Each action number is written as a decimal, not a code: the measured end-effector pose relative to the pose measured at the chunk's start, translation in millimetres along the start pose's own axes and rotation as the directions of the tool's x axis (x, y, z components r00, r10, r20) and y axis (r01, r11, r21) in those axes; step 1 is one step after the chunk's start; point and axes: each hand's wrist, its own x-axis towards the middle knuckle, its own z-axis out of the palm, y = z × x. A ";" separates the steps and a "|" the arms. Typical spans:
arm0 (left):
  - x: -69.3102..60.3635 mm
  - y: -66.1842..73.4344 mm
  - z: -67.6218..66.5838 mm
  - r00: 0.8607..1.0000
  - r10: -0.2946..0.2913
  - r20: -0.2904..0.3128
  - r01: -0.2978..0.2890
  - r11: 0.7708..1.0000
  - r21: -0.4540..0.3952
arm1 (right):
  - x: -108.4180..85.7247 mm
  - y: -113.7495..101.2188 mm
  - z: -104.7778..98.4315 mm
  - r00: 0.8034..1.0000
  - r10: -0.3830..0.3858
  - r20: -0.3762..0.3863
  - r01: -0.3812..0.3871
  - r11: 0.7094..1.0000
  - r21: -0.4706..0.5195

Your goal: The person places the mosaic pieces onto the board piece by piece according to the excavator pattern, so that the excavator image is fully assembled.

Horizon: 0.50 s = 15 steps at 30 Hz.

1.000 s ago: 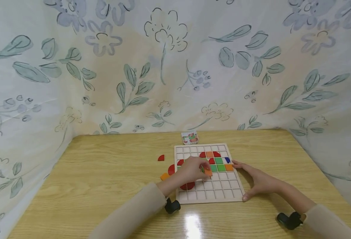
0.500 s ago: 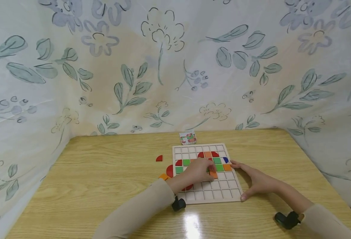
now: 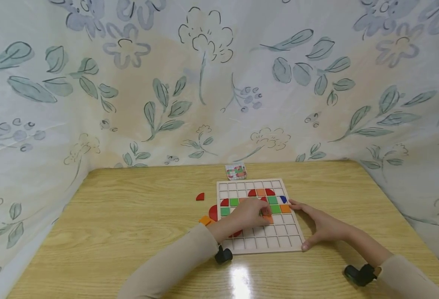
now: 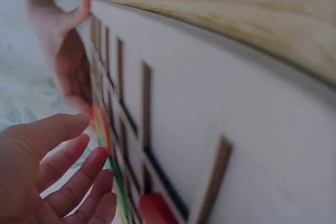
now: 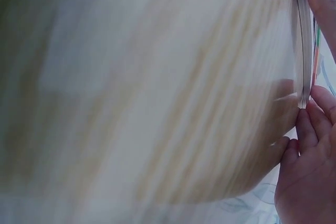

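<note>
My left hand (image 3: pixel 250 212) is over the wooden grid board (image 3: pixel 275 240), its thumb and fingertips pinching an orange square tile (image 3: pixel 268 219) at the board's surface. In the left wrist view its fingers (image 4: pixel 79 182) are bent near the tiles, and the tile is only partly seen. My right hand (image 3: pixel 325 225) lies against the board's right edge, thumb at the near corner and fingers spread higher up. The right wrist view shows its fingertips (image 5: pixel 307 127) touching the edge. Green, orange, red and blue tiles fill part of the grid; my left hand hides some.
Left of the board, on the wooden table (image 3: pixel 129 224), lie a red quarter-round piece (image 3: pixel 200 197), a larger red rounded piece (image 3: pixel 213 213) and orange pieces (image 3: pixel 205 220). A small pattern card (image 3: pixel 236 171) sits behind the board. Floral cloth (image 3: pixel 219 83) hangs around.
Over the first half second my left hand moved slightly right and lowered the orange square tile toward the grid. Since then it has barely moved. The right hand stays at the board's edge.
</note>
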 end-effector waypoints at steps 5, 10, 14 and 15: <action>-10.5 -5.2 -15.0 0.999 -0.045 0.010 0.046 0.996 -0.072 | 1.0 -0.1 0.3 1.000 -0.008 0.003 0.008 1.000 0.005; -27.1 -24.0 -42.7 0.994 -0.097 -0.053 0.090 0.989 -0.120 | 1.2 -1.0 -0.1 1.000 -0.004 -0.004 0.004 0.999 -0.034; -43.5 -52.3 -64.3 0.975 -0.193 -0.110 0.172 0.970 -0.175 | -0.1 -1.6 -1.1 1.000 -0.002 -0.005 0.001 0.999 -0.042; -48.6 -59.3 -69.7 0.966 -0.227 -0.120 0.202 0.961 -0.191 | -0.4 -1.9 -1.4 1.000 -0.003 -0.004 0.003 0.999 -0.039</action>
